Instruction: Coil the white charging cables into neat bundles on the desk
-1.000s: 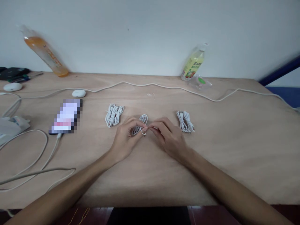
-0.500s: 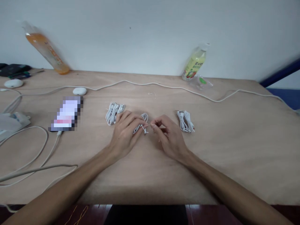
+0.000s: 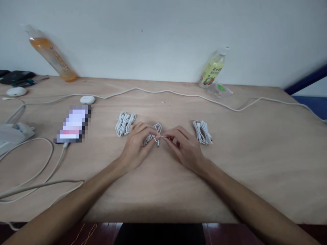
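A coiled white charging cable [image 3: 157,127] lies partly under my left hand [image 3: 136,144], whose thumb and forefinger are closed on it. Its loops show past the fingers, and one plug end hangs below the fingertips. From there a thin white tie [image 3: 162,136] runs across the small gap to my right hand [image 3: 187,146], which pinches it between thumb and forefinger. Left of my left hand is a bundle of coiled white cables [image 3: 124,124]. Beyond my right hand lies another coiled cable bundle [image 3: 202,132].
Small white scraps [image 3: 166,102] lie farther back. A long white cord [image 3: 168,91] crosses the wooden table. To the left are a phone [image 3: 74,124] on a cable and a white earbud case [image 3: 87,99]. An orange drink bottle [image 3: 52,56] and a yellow one [image 3: 212,69] stand by the wall.
My right hand has turned slightly and its fingertips have come closer together on the thin tie. The plug end below my left fingers now hangs straighter down.
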`<state>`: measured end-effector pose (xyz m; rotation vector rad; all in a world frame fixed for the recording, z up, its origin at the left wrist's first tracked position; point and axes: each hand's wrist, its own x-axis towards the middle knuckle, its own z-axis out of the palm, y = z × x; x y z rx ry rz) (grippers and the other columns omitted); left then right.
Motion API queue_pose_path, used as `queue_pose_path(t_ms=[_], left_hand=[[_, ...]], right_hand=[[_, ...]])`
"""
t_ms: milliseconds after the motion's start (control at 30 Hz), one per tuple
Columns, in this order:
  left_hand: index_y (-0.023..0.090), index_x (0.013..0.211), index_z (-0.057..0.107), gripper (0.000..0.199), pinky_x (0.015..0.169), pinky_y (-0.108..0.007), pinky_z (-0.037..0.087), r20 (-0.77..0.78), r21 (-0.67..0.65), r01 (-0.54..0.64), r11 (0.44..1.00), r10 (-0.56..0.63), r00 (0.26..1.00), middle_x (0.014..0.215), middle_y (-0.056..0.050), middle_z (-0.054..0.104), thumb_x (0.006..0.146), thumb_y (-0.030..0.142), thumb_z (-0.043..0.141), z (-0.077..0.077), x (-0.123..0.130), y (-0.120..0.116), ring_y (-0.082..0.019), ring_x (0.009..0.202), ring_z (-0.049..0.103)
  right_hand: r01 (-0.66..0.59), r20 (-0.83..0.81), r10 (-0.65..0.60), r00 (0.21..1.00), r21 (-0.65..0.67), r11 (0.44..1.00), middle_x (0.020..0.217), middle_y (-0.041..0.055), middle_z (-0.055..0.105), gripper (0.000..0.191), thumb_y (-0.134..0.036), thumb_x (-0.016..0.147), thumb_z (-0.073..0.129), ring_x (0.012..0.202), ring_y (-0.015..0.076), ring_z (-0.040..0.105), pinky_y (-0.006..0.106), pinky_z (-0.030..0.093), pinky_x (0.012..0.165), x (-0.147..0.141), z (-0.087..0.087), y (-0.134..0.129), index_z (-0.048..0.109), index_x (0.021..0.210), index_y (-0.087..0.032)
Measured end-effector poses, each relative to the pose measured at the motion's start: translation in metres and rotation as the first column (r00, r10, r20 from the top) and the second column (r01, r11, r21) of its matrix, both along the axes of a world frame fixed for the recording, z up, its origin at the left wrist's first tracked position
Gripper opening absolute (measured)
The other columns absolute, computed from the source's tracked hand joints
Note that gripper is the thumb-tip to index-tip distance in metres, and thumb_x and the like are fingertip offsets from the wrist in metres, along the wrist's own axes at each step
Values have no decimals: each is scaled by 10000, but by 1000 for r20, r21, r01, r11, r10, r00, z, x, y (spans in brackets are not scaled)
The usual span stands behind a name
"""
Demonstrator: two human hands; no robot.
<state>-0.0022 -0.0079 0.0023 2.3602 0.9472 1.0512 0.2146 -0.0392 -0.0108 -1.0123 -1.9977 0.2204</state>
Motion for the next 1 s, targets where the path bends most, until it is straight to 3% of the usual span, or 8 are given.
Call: queue_pose_path(t_ms=[167, 367, 500, 667, 767, 867, 1000], left_hand=[[242, 1044, 744, 152, 971, -428, 448, -4, -25, 14, 1000, -14, 1000, 1020, -37, 793, 1091, 269, 603, 2, 0, -1, -249, 979, 681], [233, 1026, 714, 134, 960, -417, 432, -28, 25, 4, 1000, -3, 1000, 1010, -29, 787, 1092, 255, 600, 2, 1, -2, -239, 964, 673], [226, 1019, 703, 126, 930, -407, 425, -34, 27, 12, 1000, -12, 999, 1009, -27, 785, 1090, 229, 599, 0, 2, -2, -237, 965, 672], [222, 1021, 713, 103, 953, -419, 430, -1, 12, -2, 1000, 2, 1000, 1027, -30, 792, 1074, 228, 626, -1, 2, -2, -239, 971, 689], [224, 1000, 715, 110, 971, -422, 444, 9, 22, -10, 1000, 10, 1000, 1005, -25, 794, 1071, 233, 631, 0, 2, -3, -234, 967, 693], [233, 988, 729, 136, 987, -433, 456, 27, -54, -18, 998, 20, 999, 1024, -35, 804, 1075, 270, 631, 2, 2, -3, -240, 988, 698], [239, 867, 741, 281, 932, -438, 520, 170, -282, 35, 959, 14, 985, 966, -53, 800, 1074, 398, 638, 6, 5, -2, -251, 956, 710]], right_hand=[[26, 196, -54, 979, 144, 989, 983, 76, 760, 170, -153, 1098, 594, 890, 206, 729, 324, 597, 768, 7, -1, 3, 745, 1084, -231], [12, 212, -58, 976, 214, 977, 998, 54, 760, 238, -102, 1096, 570, 862, 175, 711, 286, 581, 727, 10, -2, 5, 755, 1084, -250], [-28, 186, -14, 982, 218, 976, 970, 46, 751, 278, -86, 1110, 520, 854, 167, 710, 267, 578, 717, 12, -1, 8, 744, 1053, -241], [-28, 178, 6, 984, 123, 992, 985, 63, 761, 183, -166, 1108, 586, 883, 200, 725, 329, 608, 805, 11, 1, 7, 747, 1065, -241], [-36, 189, 11, 982, 129, 991, 956, 77, 758, 153, -183, 1108, 591, 866, 212, 723, 341, 607, 777, 9, 2, 6, 735, 1066, -216], [-33, 190, 2, 982, 159, 987, 947, 85, 757, 142, -177, 1103, 595, 862, 221, 723, 350, 606, 759, 9, 2, 6, 727, 1065, -211], [-16, 130, -2, 991, 142, 990, 964, 74, 762, 141, -175, 1098, 600, 872, 220, 724, 361, 615, 776, 8, 1, 5, 727, 1086, -236]])
